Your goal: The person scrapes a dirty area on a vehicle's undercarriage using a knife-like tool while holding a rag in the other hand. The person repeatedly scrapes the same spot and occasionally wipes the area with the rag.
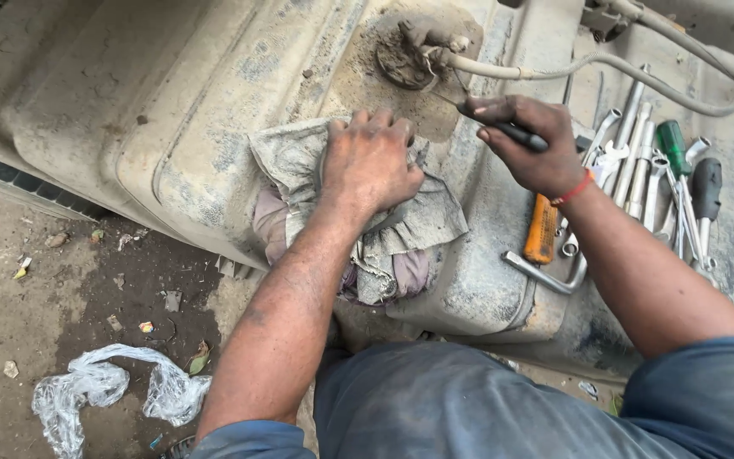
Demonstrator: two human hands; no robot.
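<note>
My left hand [370, 161] rests palm down with fingers curled on a dirty grey rag [422, 223] lying on a dusty metal tank [189, 127]. My right hand [530, 146] grips a dark-handled screwdriver [511, 133], whose thin shaft points up-left toward a round, dirt-caked fitting [407, 59] on top of the tank. A grey hose [554, 70] runs from that fitting to the right.
Several wrenches [635, 161], a green-handled screwdriver [671, 149], a black-handled tool [707, 191] and an orange-handled tool [542, 229] lie on the tank's right end. Crumpled clear plastic [99, 387] and litter lie on the dirt ground at lower left.
</note>
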